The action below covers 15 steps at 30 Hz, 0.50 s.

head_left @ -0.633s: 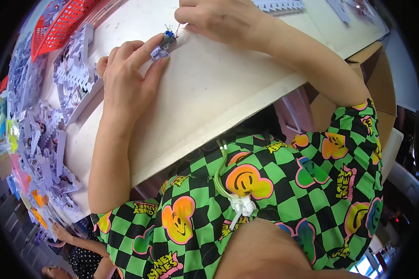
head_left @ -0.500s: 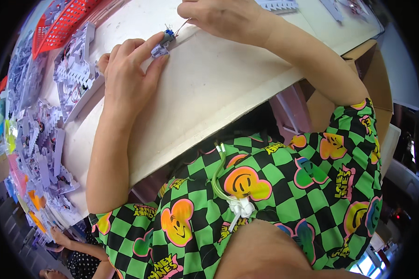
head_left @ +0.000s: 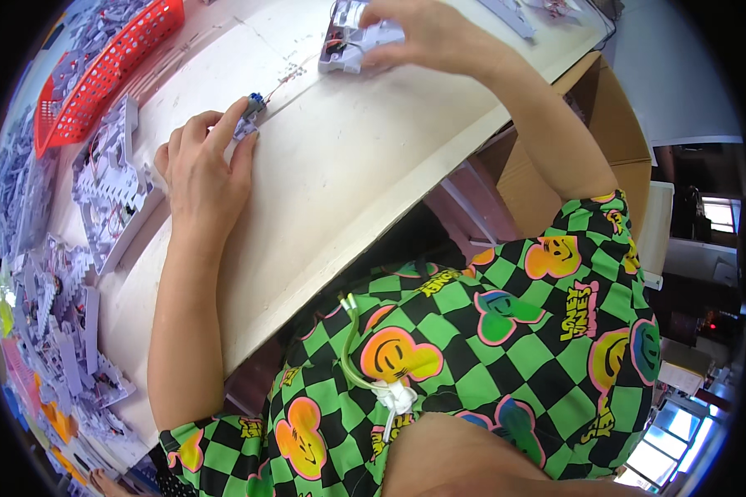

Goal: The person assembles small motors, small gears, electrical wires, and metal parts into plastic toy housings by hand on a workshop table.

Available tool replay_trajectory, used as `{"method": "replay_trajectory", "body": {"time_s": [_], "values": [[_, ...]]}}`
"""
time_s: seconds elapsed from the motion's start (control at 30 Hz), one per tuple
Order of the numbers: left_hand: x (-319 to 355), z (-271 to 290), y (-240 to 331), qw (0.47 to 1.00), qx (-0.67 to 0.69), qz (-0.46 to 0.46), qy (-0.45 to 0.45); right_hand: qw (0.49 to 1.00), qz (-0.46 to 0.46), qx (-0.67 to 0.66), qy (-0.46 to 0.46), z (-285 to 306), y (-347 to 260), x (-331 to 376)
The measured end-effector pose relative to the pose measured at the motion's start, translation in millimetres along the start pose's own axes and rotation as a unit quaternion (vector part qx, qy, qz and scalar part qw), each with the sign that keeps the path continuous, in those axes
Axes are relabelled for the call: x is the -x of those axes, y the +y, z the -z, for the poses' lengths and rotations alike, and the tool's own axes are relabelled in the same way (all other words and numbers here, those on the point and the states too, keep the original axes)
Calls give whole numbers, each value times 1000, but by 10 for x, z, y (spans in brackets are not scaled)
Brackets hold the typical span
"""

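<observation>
My left hand [head_left: 199, 170] lies on the white table [head_left: 348, 182], its fingertips pressing down a small blue and grey part [head_left: 249, 111] with thin wires running off toward the upper right. My right hand [head_left: 427, 33] reaches to the far side of the table and grips a pale grey plastic housing [head_left: 350, 45] with red wiring visible inside its open end. The thin wires [head_left: 294, 74] lie on the table between the small part and the housing.
A red mesh basket [head_left: 108, 70] stands at the far left. Piles of pale grey plastic pieces [head_left: 99, 199] crowd the table's left edge. A cardboard box [head_left: 588, 141] sits to the right under the table. More grey pieces [head_left: 518, 12] lie at the far edge.
The view has shifted, bringing more of the table's far side into sight. My right hand now holds the grey housing; my left hand stays on the small blue part.
</observation>
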<state>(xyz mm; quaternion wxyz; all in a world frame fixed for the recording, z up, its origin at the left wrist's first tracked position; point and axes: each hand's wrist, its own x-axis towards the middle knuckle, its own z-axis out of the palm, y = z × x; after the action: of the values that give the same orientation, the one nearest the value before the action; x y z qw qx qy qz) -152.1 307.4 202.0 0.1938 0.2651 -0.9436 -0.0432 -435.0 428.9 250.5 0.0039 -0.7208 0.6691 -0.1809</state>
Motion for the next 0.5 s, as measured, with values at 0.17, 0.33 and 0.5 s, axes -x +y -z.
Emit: {"method": "replay_trajectory", "body": {"time_s": [0.17, 0.33, 0.5], "values": [[-80, 10, 41, 997, 69, -40, 9, 1000, 16, -4, -4, -57, 89, 219], [-70, 21, 15, 981, 167, -27, 96, 996, 17, 47, -75, 102, 22, 255], [-26, 32, -43, 966, 199, -57, 155, 984, -29, -121, -128, 225, -92, 252]]}}
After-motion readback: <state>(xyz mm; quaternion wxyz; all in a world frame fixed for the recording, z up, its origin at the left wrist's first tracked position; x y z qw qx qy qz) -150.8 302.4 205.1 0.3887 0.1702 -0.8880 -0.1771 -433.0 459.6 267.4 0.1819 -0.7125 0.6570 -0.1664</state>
